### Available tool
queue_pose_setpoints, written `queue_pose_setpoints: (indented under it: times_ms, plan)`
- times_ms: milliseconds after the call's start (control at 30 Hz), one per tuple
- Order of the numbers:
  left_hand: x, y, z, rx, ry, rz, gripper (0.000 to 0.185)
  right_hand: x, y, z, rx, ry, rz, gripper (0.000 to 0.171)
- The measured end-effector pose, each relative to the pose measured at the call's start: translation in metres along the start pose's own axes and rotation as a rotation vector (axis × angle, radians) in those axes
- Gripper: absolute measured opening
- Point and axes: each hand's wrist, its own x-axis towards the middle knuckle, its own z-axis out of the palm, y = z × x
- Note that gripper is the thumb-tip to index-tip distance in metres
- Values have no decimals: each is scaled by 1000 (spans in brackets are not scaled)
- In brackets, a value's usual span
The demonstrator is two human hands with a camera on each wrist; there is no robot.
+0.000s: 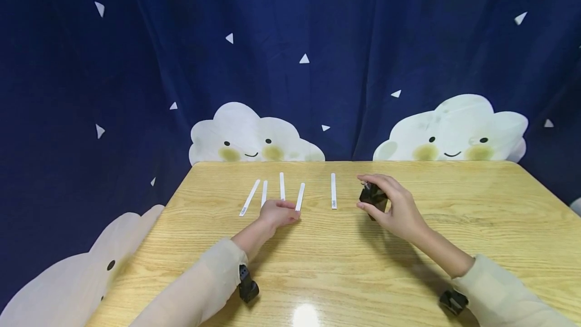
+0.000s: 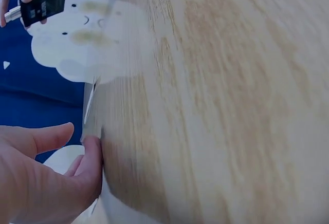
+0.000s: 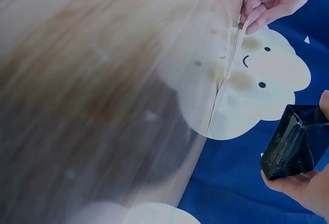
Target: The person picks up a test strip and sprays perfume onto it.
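Observation:
Five white paper strips lie side by side on the wooden table (image 1: 454,226). My left hand (image 1: 290,214) rests on the table, its fingertips touching the near end of the fourth strip (image 1: 300,196). In the left wrist view the index fingertip (image 2: 95,147) meets that strip (image 2: 89,106) and the thumb stands apart. My right hand (image 1: 361,193) grips a small dark glass bottle (image 1: 373,198) just above the table, right of the fifth strip (image 1: 333,191). The right wrist view shows the bottle (image 3: 290,142) held between my fingers (image 3: 295,183).
The other strips (image 1: 250,197) lie to the left of my left hand. A dark blue curtain with white clouds (image 1: 254,138) hangs behind the table's far edge. Bare wood spreads to the right and toward me.

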Motion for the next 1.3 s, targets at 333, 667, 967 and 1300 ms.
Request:
queue_pose_setpoints:
  times_ms: [333,667,967,1300]
  plan:
    - [-12,6,-8,196,-19,92,30,1,3,-7,-13,12,1,62]
    - [-13,4,-6,283,-57,156,28,-3,4,-10,-24,22,-10,63]
    - [-7,6,11,265,-153,217,32,-8,7,-10,-18,23,-17,63]
    - [13,7,29,274,-127,262,33,-11,8,-13,-36,19,-1,62]
